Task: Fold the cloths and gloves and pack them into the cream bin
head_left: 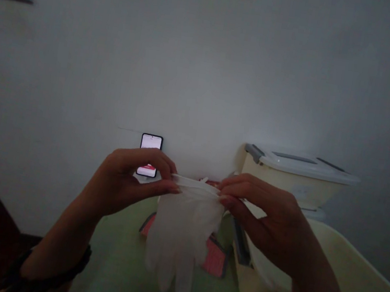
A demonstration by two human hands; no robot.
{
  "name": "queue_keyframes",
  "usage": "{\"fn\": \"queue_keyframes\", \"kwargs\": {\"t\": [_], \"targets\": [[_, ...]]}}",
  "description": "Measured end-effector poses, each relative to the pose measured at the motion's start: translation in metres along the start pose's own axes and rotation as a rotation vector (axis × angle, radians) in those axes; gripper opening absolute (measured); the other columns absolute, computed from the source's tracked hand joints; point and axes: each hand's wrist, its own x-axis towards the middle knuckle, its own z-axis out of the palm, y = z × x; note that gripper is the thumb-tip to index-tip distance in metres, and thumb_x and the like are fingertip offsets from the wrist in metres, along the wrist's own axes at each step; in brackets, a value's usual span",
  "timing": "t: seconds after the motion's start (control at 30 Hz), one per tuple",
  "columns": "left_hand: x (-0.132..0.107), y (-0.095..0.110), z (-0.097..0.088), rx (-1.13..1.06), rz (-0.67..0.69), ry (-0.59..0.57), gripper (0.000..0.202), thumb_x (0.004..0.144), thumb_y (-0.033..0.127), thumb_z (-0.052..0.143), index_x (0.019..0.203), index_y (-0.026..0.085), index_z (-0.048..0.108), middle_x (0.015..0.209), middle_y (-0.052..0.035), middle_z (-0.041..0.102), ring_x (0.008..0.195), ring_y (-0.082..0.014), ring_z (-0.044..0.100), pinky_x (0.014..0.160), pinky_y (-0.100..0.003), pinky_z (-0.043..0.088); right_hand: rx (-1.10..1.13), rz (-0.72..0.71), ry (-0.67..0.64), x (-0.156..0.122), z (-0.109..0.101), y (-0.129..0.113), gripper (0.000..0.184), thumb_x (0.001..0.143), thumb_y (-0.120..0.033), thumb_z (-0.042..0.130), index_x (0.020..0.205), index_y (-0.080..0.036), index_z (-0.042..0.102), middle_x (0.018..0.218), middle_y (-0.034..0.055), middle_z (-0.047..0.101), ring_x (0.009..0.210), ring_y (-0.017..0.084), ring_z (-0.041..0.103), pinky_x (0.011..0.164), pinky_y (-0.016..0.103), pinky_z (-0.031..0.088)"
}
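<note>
A translucent white disposable glove (pixel 183 231) hangs fingers-down between my two hands, its cuff stretched level at the top. My left hand (pixel 128 180) pinches the cuff's left end between thumb and fingers. At the cuff's right end, my right hand (pixel 265 214) grips it in the same way. Behind the glove, a pink cloth-like item with dark edging (pixel 215 259) lies on the green surface, mostly hidden by the glove. A dark band circles my left wrist.
A phone (pixel 151 142) with a lit screen stands against the wall behind my left hand. To the right is an open cream bin (pixel 343 254). A cream box with a white lid (pixel 308 167) stands behind it. The table (pixel 110 259) is green.
</note>
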Motion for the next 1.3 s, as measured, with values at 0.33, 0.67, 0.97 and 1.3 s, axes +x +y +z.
{"fn": "queue_keyframes", "kwargs": {"t": [0.33, 0.67, 0.97, 1.3], "targets": [[0.002, 0.014, 0.004, -0.025, -0.041, -0.097, 0.007, 0.073, 0.025, 0.072, 0.072, 0.021, 0.067, 0.082, -0.0029, 0.070, 0.078, -0.0179, 0.065, 0.071, -0.027, 0.051, -0.105, -0.055, 0.045, -0.003, 0.003, -0.006, 0.006, 0.077, -0.024, 0.065, 0.071, -0.022, 0.062, 0.104, 0.0065, 0.056, 0.095, 0.021, 0.054, 0.080, 0.038, 0.049], [0.002, 0.003, 0.015, -0.432, -0.142, -0.065, 0.027, 0.082, 0.040, 0.061, 0.066, 0.018, 0.059, 0.085, -0.0051, 0.060, 0.084, -0.0194, 0.056, 0.073, -0.030, 0.047, 0.628, 0.058, 0.167, -0.005, 0.015, -0.015, 0.014, 0.083, -0.038, 0.060, 0.077, -0.027, 0.065, 0.081, 0.0011, 0.062, 0.080, 0.018, 0.061, 0.076, 0.036, 0.052], [-0.007, -0.006, 0.016, -0.766, -0.180, -0.272, 0.036, 0.083, 0.048, 0.055, 0.061, 0.020, 0.048, 0.058, 0.0010, 0.046, 0.049, -0.0118, 0.042, 0.044, -0.024, 0.037, 0.529, 0.237, -0.069, -0.002, 0.015, -0.011, 0.028, 0.082, -0.045, 0.058, 0.069, -0.021, 0.059, 0.056, -0.0034, 0.048, 0.050, 0.010, 0.046, 0.045, 0.022, 0.038], [0.002, -0.005, 0.018, -0.420, -0.291, -0.227, 0.035, 0.086, 0.045, 0.053, 0.068, 0.015, 0.051, 0.059, 0.0045, 0.041, 0.051, -0.0070, 0.034, 0.044, -0.019, 0.025, 0.724, 0.234, -0.077, -0.003, 0.009, -0.005, 0.022, 0.090, -0.035, 0.051, 0.075, -0.021, 0.060, 0.081, 0.0003, 0.062, 0.070, 0.010, 0.055, 0.063, 0.023, 0.046]]}}
